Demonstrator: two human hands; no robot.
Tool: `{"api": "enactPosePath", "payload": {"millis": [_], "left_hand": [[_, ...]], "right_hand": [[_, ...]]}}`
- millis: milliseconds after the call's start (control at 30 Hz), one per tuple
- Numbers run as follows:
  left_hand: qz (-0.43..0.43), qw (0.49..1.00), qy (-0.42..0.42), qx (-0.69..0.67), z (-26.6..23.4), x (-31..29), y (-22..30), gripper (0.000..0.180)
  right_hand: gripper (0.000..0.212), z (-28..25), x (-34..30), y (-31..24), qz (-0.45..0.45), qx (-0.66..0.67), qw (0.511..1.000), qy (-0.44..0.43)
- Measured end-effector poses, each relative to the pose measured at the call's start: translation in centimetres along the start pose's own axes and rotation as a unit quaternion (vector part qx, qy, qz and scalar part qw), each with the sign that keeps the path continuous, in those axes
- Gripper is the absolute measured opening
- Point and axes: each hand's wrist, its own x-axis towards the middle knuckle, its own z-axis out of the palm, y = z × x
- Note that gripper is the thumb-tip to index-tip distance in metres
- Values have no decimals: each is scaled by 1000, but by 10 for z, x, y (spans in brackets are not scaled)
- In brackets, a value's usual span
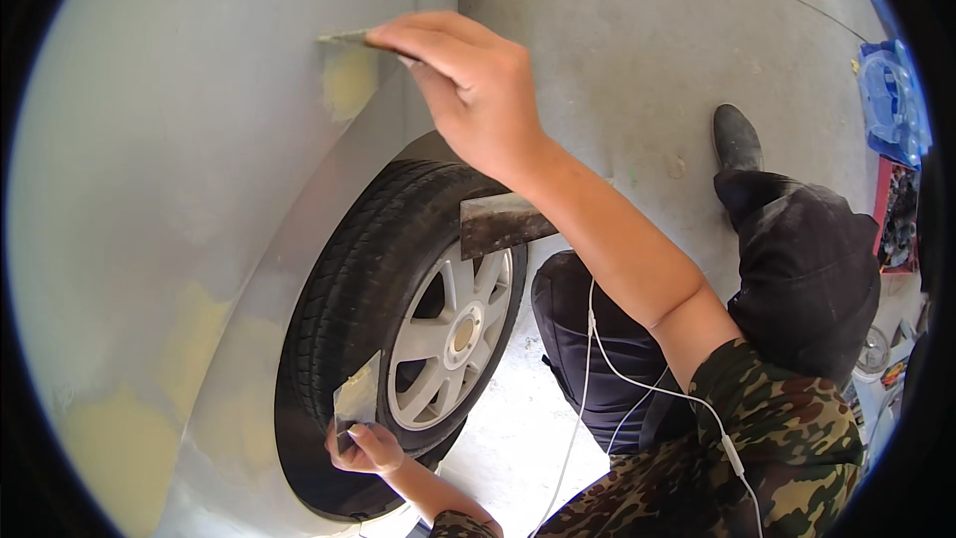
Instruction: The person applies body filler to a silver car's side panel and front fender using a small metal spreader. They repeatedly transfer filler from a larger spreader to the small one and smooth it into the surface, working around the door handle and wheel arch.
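Note:
My right hand [483, 90] reaches up to the grey car panel [179, 70] and pinches a thin putty knife [344, 37]. The blade, seen almost edge-on, is at the panel just above a pale yellow filler patch [351, 85]. Lower down, beside the tyre [344, 269], my left hand [366, 450] grips a second putty knife [357, 394]. Its flat blade points up and has yellowish putty along one edge. More yellow filler patches [115, 448] mark the panel around the wheel arch.
A silver alloy wheel [463, 334] fills the arch. A flat, dirty metal-looking plate [503, 224] shows beyond my right forearm. White earphone cords [637, 384] hang across my lap. On the concrete floor [617, 50], a blue plastic bag [889, 100] and a red box [896, 219] lie at the right.

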Motion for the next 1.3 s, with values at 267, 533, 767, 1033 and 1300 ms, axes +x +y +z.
{"api": "enactPosePath", "payload": {"millis": [267, 533, 767, 1033, 1300], "left_hand": [[-62, 993, -15, -104, 7, 7, 17, 49], [-46, 993, -22, -108, 4, 3, 5, 47], [-57, 992, -24, -109, 7, 3, 7, 50], [-101, 991, -33, -76, 4, -6, 2, 53], [-68, 996, -12, -61, 11, -1, 7, 55]], "right_hand": [[48, -1, -20, -12, -26, -15, 999, -43], [42, 5, -43, -27, -26, -13, 999, -37], [43, -11, -59, -49, 3, 20, 999, -43], [27, -9, -21, -4, 80, 9, 997, 15], [30, -5, -19, 7, 114, 24, 993, -14]]}}
